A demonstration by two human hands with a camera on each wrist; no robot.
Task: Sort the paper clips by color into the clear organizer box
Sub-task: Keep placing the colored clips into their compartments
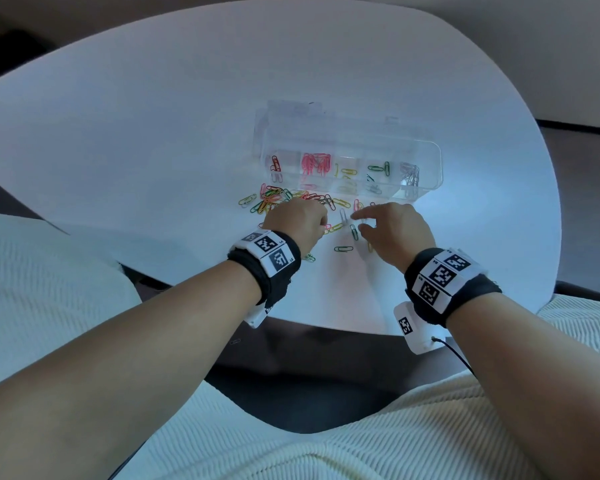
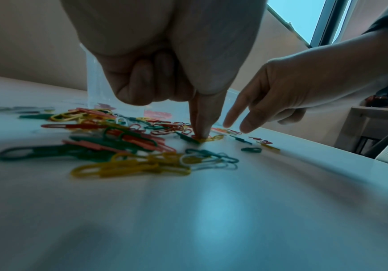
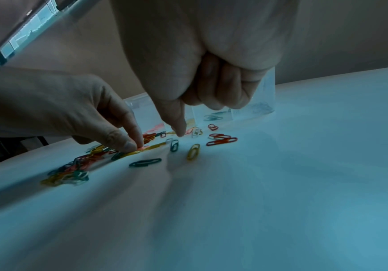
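- Left hand (image 1: 297, 221) has most fingers curled, thumb and forefinger tips pinched down on a pink paper clip (image 3: 142, 147) lying on the table.
- Right hand (image 1: 397, 232) holds nothing, index finger (image 3: 179, 124) pointing down.
- Loose paper clips (image 1: 278, 199) lie at 12 o'clock from the hands.
- Clear organizer box (image 1: 426, 161) sits just beyond, partly sorted.
- White table (image 1: 153, 133) bears all.

Loose clips (image 1: 284, 199) crowd box (image 1: 430, 157) front; table (image 1: 153, 133) left bare.
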